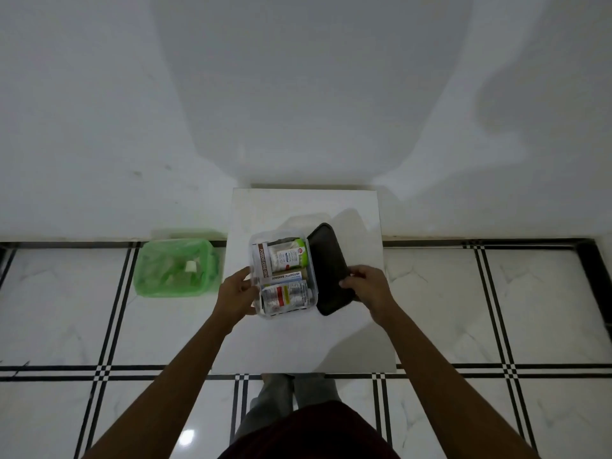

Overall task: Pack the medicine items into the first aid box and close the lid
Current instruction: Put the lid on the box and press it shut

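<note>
A clear plastic first aid box (256, 241) stands on a small white table (351, 339). Inside it lie a white bottle with a green cap (287, 256), a povidone-iodine carton (262, 264), an antiseptic bandage carton (287, 275) and a clear bottle with a red and white label (285, 294). My left hand (235, 294) grips the box's left wall. The dark lid (328, 260) stands tilted against the box's right side, and my right hand (369, 286) holds its near right edge.
A bin lined with a green bag (175, 273) stands on the floor left of the table, with a small white item inside. A white wall rises behind the table. The floor is white tile with black lines.
</note>
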The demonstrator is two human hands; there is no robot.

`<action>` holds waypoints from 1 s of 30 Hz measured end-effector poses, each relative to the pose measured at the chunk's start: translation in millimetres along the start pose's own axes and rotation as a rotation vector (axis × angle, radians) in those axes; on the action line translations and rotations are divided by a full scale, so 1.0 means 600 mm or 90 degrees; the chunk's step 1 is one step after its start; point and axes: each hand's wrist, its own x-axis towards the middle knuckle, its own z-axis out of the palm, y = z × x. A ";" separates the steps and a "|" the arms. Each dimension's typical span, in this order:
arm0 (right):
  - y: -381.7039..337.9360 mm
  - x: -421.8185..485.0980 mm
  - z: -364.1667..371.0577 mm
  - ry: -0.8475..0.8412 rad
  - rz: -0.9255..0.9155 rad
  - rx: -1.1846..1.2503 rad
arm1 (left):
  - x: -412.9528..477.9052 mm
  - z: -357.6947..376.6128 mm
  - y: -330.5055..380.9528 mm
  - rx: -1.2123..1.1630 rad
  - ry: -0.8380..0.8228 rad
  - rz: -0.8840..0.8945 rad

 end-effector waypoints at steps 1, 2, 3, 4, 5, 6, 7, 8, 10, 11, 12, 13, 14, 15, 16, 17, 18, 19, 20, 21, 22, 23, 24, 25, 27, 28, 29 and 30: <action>-0.013 -0.004 0.004 0.011 -0.033 -0.026 | 0.001 0.004 0.001 -0.006 -0.001 0.000; -0.026 -0.009 0.010 0.027 -0.070 -0.054 | 0.002 0.008 0.002 -0.013 -0.004 -0.001; -0.038 -0.015 0.017 0.045 -0.113 -0.085 | 0.003 0.009 0.003 -0.022 -0.007 -0.004; -0.048 -0.021 0.025 0.066 -0.159 -0.121 | 0.004 0.010 0.002 -0.034 -0.012 -0.012; -0.054 -0.028 0.035 0.084 -0.205 -0.152 | 0.006 0.010 0.001 -0.052 -0.017 -0.025; -0.058 -0.036 0.046 0.099 -0.248 -0.172 | 0.008 0.009 -0.001 -0.071 -0.022 -0.042; -0.059 -0.045 0.060 0.107 -0.285 -0.180 | 0.010 0.007 -0.002 -0.087 -0.028 -0.059; -0.056 -0.054 0.075 0.109 -0.316 -0.178 | 0.011 0.006 -0.002 -0.098 -0.035 -0.075; -0.043 -0.070 0.109 0.102 -0.350 -0.162 | 0.011 0.003 -0.003 -0.116 -0.046 -0.095; -0.034 -0.075 0.127 0.097 -0.362 -0.163 | 0.010 0.003 -0.002 -0.129 -0.037 -0.100; -0.022 -0.077 0.144 0.092 -0.370 -0.178 | 0.009 0.003 -0.002 -0.144 -0.018 -0.100; -0.010 -0.078 0.159 0.090 -0.376 -0.202 | 0.008 0.004 -0.001 -0.158 0.002 -0.095; 0.002 -0.080 0.173 0.090 -0.383 -0.229 | 0.007 0.005 -0.001 -0.170 0.019 -0.087; 0.011 -0.082 0.185 0.091 -0.396 -0.257 | 0.007 0.006 -0.001 -0.180 0.031 -0.079; 0.021 -0.084 0.194 0.091 -0.413 -0.284 | 0.007 0.008 -0.002 -0.184 0.037 -0.072; 0.030 -0.086 0.201 0.084 -0.431 -0.306 | 0.007 0.008 -0.003 -0.185 0.042 -0.066; 0.039 -0.087 0.206 0.074 -0.449 -0.323 | 0.007 0.009 -0.005 -0.182 0.046 -0.062; 0.048 -0.088 0.209 0.058 -0.462 -0.336 | 0.008 0.010 -0.007 -0.178 0.051 -0.061; 0.053 -0.089 0.211 0.038 -0.471 -0.349 | 0.009 0.010 -0.009 -0.173 0.058 -0.062; 0.057 -0.089 0.212 0.020 -0.479 -0.358 | 0.012 0.011 -0.011 -0.168 0.064 -0.063; 0.059 -0.087 0.216 0.009 -0.487 -0.365 | 0.014 0.009 -0.012 -0.166 0.070 -0.061; 0.060 -0.086 0.219 0.001 -0.493 -0.369 | 0.016 0.008 -0.014 -0.165 0.075 -0.060; 0.059 -0.084 0.222 -0.004 -0.494 -0.370 | 0.019 0.007 -0.014 -0.166 0.078 -0.057; 0.056 -0.081 0.225 -0.008 -0.493 -0.368 | 0.021 0.006 -0.013 -0.167 0.080 -0.054; 0.048 -0.077 0.229 -0.015 -0.485 -0.365 | 0.024 0.005 -0.012 -0.157 0.076 -0.047; 0.043 -0.076 0.229 -0.020 -0.482 -0.365 | 0.027 0.005 -0.012 -0.147 0.075 -0.043; 0.037 -0.078 0.226 -0.021 -0.474 -0.358 | 0.029 0.004 -0.013 -0.136 0.075 -0.041; 0.030 -0.080 0.218 -0.011 -0.458 -0.339 | 0.031 0.003 -0.013 -0.125 0.076 -0.039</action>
